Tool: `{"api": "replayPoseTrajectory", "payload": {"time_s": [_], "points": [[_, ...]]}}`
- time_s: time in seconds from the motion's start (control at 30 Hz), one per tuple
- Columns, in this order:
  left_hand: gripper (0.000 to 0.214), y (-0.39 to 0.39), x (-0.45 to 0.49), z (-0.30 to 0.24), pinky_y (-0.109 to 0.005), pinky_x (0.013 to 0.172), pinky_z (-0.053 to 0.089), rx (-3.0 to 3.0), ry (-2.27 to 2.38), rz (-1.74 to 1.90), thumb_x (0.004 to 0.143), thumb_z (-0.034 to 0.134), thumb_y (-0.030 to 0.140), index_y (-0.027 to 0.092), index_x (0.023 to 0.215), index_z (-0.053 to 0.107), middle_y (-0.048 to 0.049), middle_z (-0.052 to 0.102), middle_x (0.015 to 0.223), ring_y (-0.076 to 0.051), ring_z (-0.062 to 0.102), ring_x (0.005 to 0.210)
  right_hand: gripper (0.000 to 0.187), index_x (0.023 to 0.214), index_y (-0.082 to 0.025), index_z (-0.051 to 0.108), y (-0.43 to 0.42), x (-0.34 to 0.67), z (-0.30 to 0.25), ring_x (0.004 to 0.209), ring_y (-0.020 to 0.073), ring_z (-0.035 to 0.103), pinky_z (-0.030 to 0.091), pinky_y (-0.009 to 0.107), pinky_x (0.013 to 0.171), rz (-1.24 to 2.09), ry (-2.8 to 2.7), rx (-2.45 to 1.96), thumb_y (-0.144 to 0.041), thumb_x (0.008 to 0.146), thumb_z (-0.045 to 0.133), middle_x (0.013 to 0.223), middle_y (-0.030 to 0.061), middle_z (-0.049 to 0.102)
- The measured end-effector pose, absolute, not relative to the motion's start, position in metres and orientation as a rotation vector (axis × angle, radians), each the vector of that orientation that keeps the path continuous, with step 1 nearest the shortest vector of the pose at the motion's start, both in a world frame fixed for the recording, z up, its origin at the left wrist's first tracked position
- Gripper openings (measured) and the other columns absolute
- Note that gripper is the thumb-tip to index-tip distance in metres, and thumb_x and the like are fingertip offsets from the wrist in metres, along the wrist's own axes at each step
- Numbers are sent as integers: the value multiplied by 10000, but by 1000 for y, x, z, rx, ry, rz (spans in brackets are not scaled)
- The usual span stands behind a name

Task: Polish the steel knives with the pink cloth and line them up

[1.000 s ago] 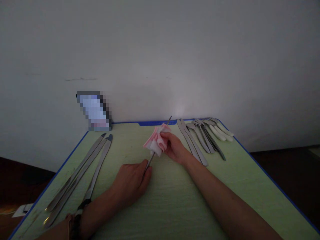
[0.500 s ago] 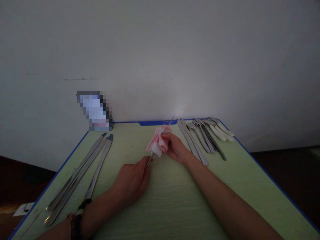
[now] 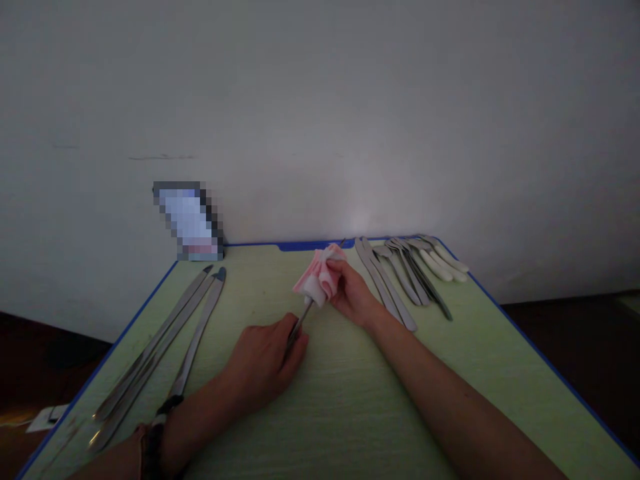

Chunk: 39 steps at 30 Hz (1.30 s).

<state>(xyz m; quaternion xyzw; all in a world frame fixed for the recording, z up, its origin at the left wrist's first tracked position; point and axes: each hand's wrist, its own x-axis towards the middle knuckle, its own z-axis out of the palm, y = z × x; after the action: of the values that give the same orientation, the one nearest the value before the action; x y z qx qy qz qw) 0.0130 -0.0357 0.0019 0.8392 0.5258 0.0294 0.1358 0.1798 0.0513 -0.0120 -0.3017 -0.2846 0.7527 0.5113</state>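
- Left hand [image 3: 267,363]: closed around the near end of a thin metal utensil [image 3: 303,320], just below the pink-and-white cloth [image 3: 316,280].
- Right hand [image 3: 353,293]: pinching that cloth, which is folded around the utensil; the far tip pokes out beyond the cloth.
- Right of the cloth: assorted cutlery [image 3: 391,287], some white-handled.
- Left of the cloth: three metal knives [image 3: 201,325].
- Farther left, behind the cloth: a pixelated upright screen [image 3: 187,223].

Got a pixelated screen [image 3: 189,223] propped up at the far left corner of the green table [image 3: 330,413], scuff marks [image 3: 163,158] on the pale wall [image 3: 320,120] behind, plus some white thingy [image 3: 46,419] on the dark floor [image 3: 35,360].
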Motion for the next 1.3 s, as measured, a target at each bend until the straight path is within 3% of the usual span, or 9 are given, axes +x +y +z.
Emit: {"api": "replayPoseTrajectory", "payload": {"time_s": [0.4,1.07,1.3], "points": [[275,-37,13,4,-314,612,422,2469,1482,62,942,286,386,205,816,450,-34,632,717,-216,638,647,80,646,-164,614,46,176,-11,558,106,501,418,232,574,1862,-733,-712,-221,605,652,608,-28,603],[275,-36,12,2,-306,580,347,2419,1503,124,910,304,379,222,706,403,-16,579,652,-203,585,592,61,645,-164,612,46,178,-12,551,102,497,412,226,554,1878,-762,-678,-212,611,630,608,-27,605],[245,-35,11,-1,-293,552,315,2372,1533,138,941,252,373,219,841,415,0,601,628,-209,619,569,69,665,-152,629,45,177,-11,571,103,504,416,223,566,1874,-775,-682,-203,620,619,627,-19,619]]}}
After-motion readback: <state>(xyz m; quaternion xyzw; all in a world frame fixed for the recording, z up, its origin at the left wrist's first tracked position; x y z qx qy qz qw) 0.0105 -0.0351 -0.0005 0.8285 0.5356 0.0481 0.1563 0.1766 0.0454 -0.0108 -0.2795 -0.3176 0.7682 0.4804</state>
